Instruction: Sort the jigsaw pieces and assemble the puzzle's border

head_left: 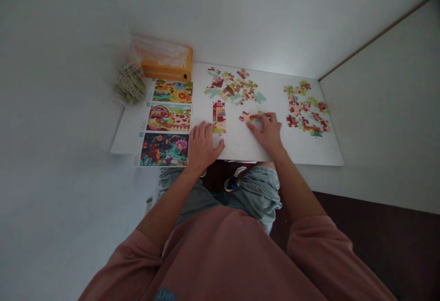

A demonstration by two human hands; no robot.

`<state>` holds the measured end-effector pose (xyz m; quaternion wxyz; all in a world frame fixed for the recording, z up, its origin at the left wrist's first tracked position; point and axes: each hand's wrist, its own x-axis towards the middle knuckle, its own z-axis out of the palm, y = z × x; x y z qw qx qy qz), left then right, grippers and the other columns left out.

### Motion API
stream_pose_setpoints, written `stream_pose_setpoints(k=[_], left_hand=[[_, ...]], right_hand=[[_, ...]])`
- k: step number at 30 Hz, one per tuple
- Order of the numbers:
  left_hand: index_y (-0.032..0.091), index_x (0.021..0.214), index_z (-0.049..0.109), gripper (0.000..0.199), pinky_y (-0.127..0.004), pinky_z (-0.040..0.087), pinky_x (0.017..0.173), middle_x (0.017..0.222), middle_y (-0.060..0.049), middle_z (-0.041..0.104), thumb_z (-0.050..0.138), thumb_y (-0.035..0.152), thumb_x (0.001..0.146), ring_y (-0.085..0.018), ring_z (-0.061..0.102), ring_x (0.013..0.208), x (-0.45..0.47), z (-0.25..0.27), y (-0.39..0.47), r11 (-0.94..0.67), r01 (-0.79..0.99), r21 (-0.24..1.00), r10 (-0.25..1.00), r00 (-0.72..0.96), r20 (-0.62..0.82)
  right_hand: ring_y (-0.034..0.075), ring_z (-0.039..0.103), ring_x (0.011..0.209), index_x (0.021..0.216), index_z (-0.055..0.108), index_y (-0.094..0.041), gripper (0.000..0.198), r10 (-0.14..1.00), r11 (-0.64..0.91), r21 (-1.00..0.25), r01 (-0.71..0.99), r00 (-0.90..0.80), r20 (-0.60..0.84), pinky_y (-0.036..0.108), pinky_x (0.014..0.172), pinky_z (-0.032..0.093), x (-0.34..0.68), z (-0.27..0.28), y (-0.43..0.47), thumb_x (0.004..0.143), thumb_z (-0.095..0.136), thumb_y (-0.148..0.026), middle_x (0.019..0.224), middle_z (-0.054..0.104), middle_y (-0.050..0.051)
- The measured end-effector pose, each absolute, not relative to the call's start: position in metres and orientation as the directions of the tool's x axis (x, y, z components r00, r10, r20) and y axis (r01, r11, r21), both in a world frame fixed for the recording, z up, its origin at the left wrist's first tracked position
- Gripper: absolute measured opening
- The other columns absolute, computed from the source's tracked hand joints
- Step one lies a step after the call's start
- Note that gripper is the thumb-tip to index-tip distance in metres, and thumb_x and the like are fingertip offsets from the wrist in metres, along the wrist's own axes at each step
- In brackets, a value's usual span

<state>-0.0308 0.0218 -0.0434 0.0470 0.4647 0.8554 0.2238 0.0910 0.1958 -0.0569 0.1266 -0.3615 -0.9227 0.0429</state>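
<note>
Right hand (268,131) pinches a small joined puzzle cluster (246,117) mid-table; left hand (202,145) lies flat, fingers spread, beside the barn strip (219,117). I reckon a nudge could split that strip.

Home room, likely play corner: bare white walls, small white table (309,154), kids' jigsaw pieces (233,88), picture cards (168,120), orange puzzle box (167,62).

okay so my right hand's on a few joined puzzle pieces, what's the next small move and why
Probably slide the joined pieces under your right hand left toward the barn strip beside your left hand. Both look like partly built sections, with bare table between them.
</note>
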Motion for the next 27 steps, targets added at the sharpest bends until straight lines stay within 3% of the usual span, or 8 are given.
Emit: stream_pose_setpoints(k=[10,16,22,27], left_hand=[[0.027,0.110,0.028,0.040,-0.035,0.009,0.094,0.116,0.000,0.030,0.030,0.038,0.071,-0.018,0.011,0.112,-0.031,-0.035,0.031,0.489,0.797,0.356,0.824,-0.555,0.112],[0.029,0.114,0.018,0.048,-0.036,0.018,0.089,0.116,-0.001,0.029,0.028,0.045,0.070,-0.020,0.023,0.107,-0.043,-0.030,0.040,0.579,0.746,0.328,0.785,-0.620,0.024],[0.020,0.109,0.029,0.048,-0.035,0.022,0.084,0.109,-0.007,0.032,0.028,0.049,0.070,-0.023,0.031,0.100,-0.118,-0.036,0.115,0.541,0.781,0.313,0.781,-0.604,0.158],[0.011,0.107,0.029,0.056,-0.036,0.027,0.077,0.108,-0.014,0.029,0.037,0.048,0.066,-0.025,0.034,0.094,-0.158,-0.051,0.187,0.634,0.707,0.313,0.723,-0.686,0.085]], right_hand=[[0.019,0.033,0.096,0.107,0.031,-0.037,0.032,0.683,0.728,-0.208,0.653,-0.716,0.144,0.037,0.076,0.028,0.101,-0.038,0.213,0.076,0.026,-0.040,0.107,0.036,-0.001],[0.020,0.029,0.100,0.108,0.031,-0.036,0.034,0.714,0.700,-0.195,0.687,-0.672,0.196,0.038,0.083,0.024,0.091,-0.043,0.209,0.075,0.025,-0.043,0.110,0.032,-0.002],[0.020,0.030,0.099,0.106,0.030,-0.039,0.033,0.740,0.673,-0.205,0.711,-0.651,0.169,0.038,0.083,0.025,0.089,-0.044,0.212,0.074,0.026,-0.045,0.109,0.032,-0.004],[0.022,0.031,0.097,0.105,0.034,-0.035,0.034,0.733,0.679,-0.223,0.699,-0.663,0.153,0.038,0.083,0.025,0.087,-0.044,0.218,0.072,0.031,-0.044,0.107,0.033,0.001]])
